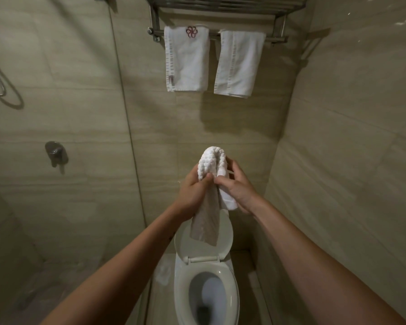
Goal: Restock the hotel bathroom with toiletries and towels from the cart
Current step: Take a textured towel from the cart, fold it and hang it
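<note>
A white textured towel (212,160) is folded over between both hands, held up in front of the tiled wall above the toilet. My left hand (192,193) grips its left side, and a flat end hangs down below that hand. My right hand (237,186) pinches the right fold, thumb in front. Two white hand towels hang on the chrome wall rack (277,39) high on the wall: the left hand towel (186,59) bears a red emblem, the right hand towel (239,64) is plain.
A toilet (206,292) stands directly below with seat and lid (225,240) raised. A glass shower partition (122,113) runs down the left, with a shower valve (55,152) and hose (0,85) behind it. Tiled walls close in on the right.
</note>
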`<move>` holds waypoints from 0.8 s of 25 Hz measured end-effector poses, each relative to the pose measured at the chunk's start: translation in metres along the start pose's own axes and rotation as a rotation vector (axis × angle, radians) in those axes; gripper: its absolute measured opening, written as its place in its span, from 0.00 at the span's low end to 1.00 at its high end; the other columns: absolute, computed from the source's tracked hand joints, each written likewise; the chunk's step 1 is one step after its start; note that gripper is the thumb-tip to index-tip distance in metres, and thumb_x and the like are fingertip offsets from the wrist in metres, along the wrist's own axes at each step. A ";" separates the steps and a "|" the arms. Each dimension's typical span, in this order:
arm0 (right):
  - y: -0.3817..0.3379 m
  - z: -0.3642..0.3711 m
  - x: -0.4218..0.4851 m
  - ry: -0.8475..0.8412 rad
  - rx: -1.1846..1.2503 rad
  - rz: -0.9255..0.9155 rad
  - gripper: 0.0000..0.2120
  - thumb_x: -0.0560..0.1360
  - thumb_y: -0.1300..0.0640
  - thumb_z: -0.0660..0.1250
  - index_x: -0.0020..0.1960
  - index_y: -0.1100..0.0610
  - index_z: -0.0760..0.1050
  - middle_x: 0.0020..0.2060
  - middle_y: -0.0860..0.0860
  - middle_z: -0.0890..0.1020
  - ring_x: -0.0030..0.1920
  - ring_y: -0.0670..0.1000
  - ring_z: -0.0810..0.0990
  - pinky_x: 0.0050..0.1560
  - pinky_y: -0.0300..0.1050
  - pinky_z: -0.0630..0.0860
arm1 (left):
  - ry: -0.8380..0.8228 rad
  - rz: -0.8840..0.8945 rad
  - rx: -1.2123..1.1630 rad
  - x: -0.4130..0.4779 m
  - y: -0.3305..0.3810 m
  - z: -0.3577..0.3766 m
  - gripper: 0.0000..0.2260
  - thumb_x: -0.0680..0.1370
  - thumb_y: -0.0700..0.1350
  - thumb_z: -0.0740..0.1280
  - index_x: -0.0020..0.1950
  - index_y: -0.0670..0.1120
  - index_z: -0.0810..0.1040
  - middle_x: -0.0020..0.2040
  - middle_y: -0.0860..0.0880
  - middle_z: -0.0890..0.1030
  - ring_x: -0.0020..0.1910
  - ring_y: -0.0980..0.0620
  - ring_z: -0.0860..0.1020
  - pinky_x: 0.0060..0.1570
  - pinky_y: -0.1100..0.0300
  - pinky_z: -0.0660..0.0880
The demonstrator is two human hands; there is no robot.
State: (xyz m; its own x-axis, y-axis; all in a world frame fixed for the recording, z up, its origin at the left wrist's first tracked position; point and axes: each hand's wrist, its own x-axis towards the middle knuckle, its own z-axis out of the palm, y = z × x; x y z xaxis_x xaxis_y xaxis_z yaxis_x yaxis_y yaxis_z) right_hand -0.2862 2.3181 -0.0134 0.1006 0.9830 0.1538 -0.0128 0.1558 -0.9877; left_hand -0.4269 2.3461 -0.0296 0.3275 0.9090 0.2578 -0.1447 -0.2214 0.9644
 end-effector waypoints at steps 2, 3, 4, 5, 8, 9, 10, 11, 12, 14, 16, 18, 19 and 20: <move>0.006 0.000 0.001 0.060 -0.109 -0.055 0.26 0.73 0.59 0.72 0.68 0.47 0.70 0.63 0.47 0.79 0.58 0.44 0.81 0.58 0.44 0.79 | 0.027 0.091 0.165 0.000 -0.002 0.003 0.17 0.82 0.41 0.61 0.70 0.48 0.74 0.62 0.49 0.81 0.61 0.53 0.79 0.62 0.56 0.75; 0.007 0.000 0.001 0.088 -0.179 -0.091 0.22 0.75 0.61 0.69 0.67 0.49 0.71 0.59 0.47 0.81 0.56 0.43 0.81 0.57 0.43 0.78 | 0.058 0.134 0.237 0.000 -0.002 0.004 0.17 0.81 0.41 0.60 0.70 0.48 0.74 0.61 0.51 0.81 0.61 0.58 0.79 0.61 0.60 0.74; 0.007 0.000 0.003 0.118 -0.259 -0.121 0.17 0.77 0.62 0.66 0.64 0.50 0.72 0.55 0.46 0.82 0.54 0.42 0.81 0.56 0.44 0.77 | 0.095 0.156 0.285 0.001 -0.003 0.005 0.17 0.81 0.40 0.60 0.69 0.47 0.74 0.60 0.52 0.80 0.59 0.62 0.78 0.59 0.65 0.73; 0.006 0.000 0.003 0.153 -0.347 -0.140 0.14 0.79 0.61 0.63 0.62 0.50 0.74 0.51 0.45 0.82 0.51 0.42 0.81 0.54 0.45 0.77 | 0.124 0.163 0.310 0.001 -0.003 0.006 0.16 0.82 0.40 0.59 0.68 0.47 0.75 0.59 0.52 0.80 0.57 0.65 0.77 0.55 0.69 0.71; 0.007 -0.002 0.000 0.232 -0.587 -0.185 0.15 0.81 0.55 0.60 0.67 0.50 0.73 0.52 0.47 0.83 0.51 0.48 0.81 0.53 0.48 0.77 | 0.213 0.148 0.355 0.003 -0.002 0.000 0.11 0.82 0.38 0.58 0.61 0.46 0.76 0.53 0.53 0.80 0.51 0.63 0.78 0.46 0.78 0.69; 0.007 -0.004 -0.001 0.235 -0.681 -0.199 0.17 0.81 0.56 0.60 0.70 0.51 0.71 0.53 0.51 0.84 0.52 0.52 0.81 0.52 0.49 0.77 | 0.267 0.144 0.390 0.005 -0.003 -0.003 0.11 0.82 0.38 0.58 0.59 0.47 0.76 0.53 0.53 0.79 0.50 0.59 0.77 0.44 0.79 0.68; 0.008 -0.005 -0.001 0.223 -0.764 -0.204 0.18 0.81 0.56 0.60 0.71 0.52 0.70 0.54 0.54 0.83 0.52 0.55 0.81 0.51 0.49 0.77 | 0.317 0.143 0.425 0.007 -0.005 -0.007 0.10 0.82 0.38 0.57 0.59 0.47 0.75 0.52 0.52 0.78 0.50 0.56 0.77 0.42 0.79 0.68; 0.007 -0.004 -0.002 0.208 -0.834 -0.195 0.19 0.81 0.56 0.59 0.72 0.53 0.69 0.53 0.56 0.83 0.51 0.57 0.81 0.50 0.50 0.77 | 0.348 0.141 0.454 0.008 -0.008 -0.009 0.10 0.82 0.38 0.57 0.60 0.46 0.75 0.52 0.51 0.78 0.50 0.55 0.77 0.42 0.77 0.68; 0.008 -0.003 -0.002 0.193 -0.896 -0.188 0.18 0.81 0.56 0.59 0.71 0.54 0.69 0.52 0.57 0.83 0.50 0.58 0.81 0.49 0.51 0.78 | 0.362 0.144 0.476 0.007 -0.012 -0.011 0.10 0.83 0.40 0.57 0.61 0.46 0.74 0.53 0.51 0.78 0.51 0.54 0.77 0.42 0.74 0.68; 0.009 0.005 -0.004 0.179 -1.029 -0.179 0.15 0.81 0.54 0.58 0.66 0.57 0.70 0.48 0.58 0.83 0.45 0.58 0.81 0.45 0.53 0.78 | 0.379 0.161 0.474 0.005 -0.018 -0.007 0.10 0.83 0.42 0.57 0.62 0.48 0.73 0.55 0.51 0.78 0.51 0.55 0.77 0.46 0.67 0.70; 0.017 0.016 -0.009 0.170 -1.022 -0.139 0.10 0.80 0.54 0.58 0.58 0.58 0.71 0.46 0.58 0.82 0.43 0.59 0.80 0.44 0.54 0.78 | 0.381 0.166 0.456 0.004 -0.022 0.001 0.10 0.82 0.41 0.58 0.62 0.47 0.73 0.55 0.52 0.79 0.52 0.56 0.77 0.49 0.63 0.72; 0.026 0.022 -0.013 0.158 -0.904 -0.081 0.11 0.78 0.52 0.59 0.57 0.57 0.70 0.48 0.57 0.82 0.46 0.59 0.80 0.48 0.56 0.78 | 0.358 0.080 0.392 0.006 -0.028 0.008 0.11 0.82 0.42 0.58 0.63 0.46 0.73 0.54 0.52 0.79 0.53 0.56 0.78 0.51 0.62 0.74; 0.031 0.022 -0.012 0.153 -0.873 -0.058 0.11 0.78 0.51 0.58 0.57 0.56 0.70 0.49 0.57 0.82 0.48 0.59 0.80 0.49 0.56 0.78 | 0.344 0.025 0.343 0.007 -0.031 0.009 0.11 0.82 0.43 0.58 0.62 0.45 0.74 0.53 0.52 0.80 0.53 0.55 0.79 0.52 0.60 0.76; 0.035 0.021 -0.011 0.143 -0.861 -0.048 0.12 0.79 0.50 0.58 0.58 0.55 0.70 0.50 0.56 0.82 0.49 0.59 0.80 0.50 0.57 0.78 | 0.333 -0.014 0.281 0.009 -0.035 0.008 0.11 0.81 0.45 0.58 0.61 0.45 0.75 0.52 0.49 0.81 0.54 0.52 0.80 0.52 0.57 0.78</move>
State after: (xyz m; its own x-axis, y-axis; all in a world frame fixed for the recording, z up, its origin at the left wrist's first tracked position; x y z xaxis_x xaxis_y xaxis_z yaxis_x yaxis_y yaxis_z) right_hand -0.3089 2.3144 -0.0491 0.2066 0.9465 0.2478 0.7449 0.0120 -0.6671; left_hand -0.4114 2.3590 -0.0611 0.0017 0.9666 0.2563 0.1322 -0.2543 0.9581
